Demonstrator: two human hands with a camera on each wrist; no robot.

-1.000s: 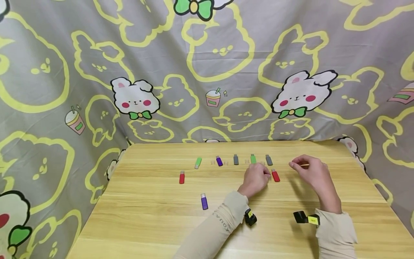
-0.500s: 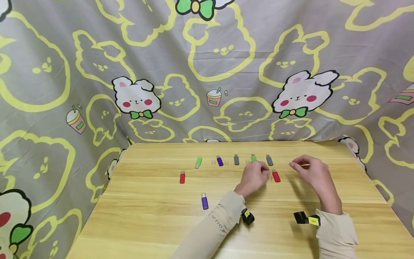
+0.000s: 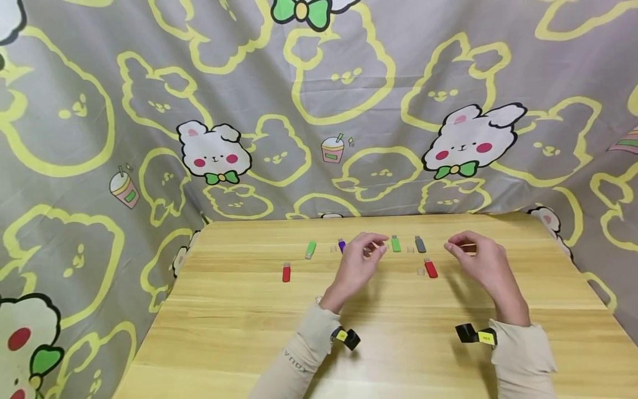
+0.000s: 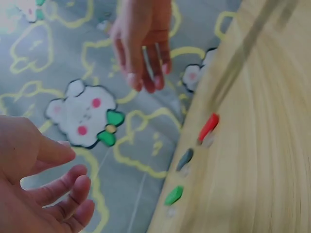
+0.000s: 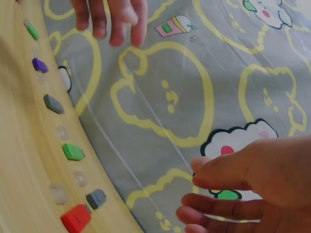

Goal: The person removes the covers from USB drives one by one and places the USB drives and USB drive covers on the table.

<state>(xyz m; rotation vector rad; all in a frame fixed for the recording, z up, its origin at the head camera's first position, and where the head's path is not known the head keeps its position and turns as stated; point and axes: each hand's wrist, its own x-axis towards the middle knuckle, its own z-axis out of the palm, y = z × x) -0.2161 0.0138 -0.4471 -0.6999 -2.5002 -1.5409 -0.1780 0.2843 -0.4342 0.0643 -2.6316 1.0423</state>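
Green USB stick [image 3: 396, 244], grey stick [image 3: 421, 245] and red stick [image 3: 431, 269] lie toward the tabletop's [image 3: 399, 332] far edge, between left hand [image 3: 358, 261] and right hand [image 3: 482, 260], both empty, fingers [image 4: 77, 193] loosely curved, apart from thumbs.

From my end I see a bare left hand [image 3: 355, 266] emerging from a beige left sleeve [image 3: 301, 346] printed with small dark capitals, and a bare right hand [image 3: 483, 265] above a matching, creased right sleeve [image 3: 522, 357]. Strapped at the cuffs, I have two blocky black wrist cameras [image 3: 353, 339] [image 3: 466, 333], each beside a bright yellow label [image 3: 341, 334] [image 3: 486, 337] with tiny dark print I can't read.
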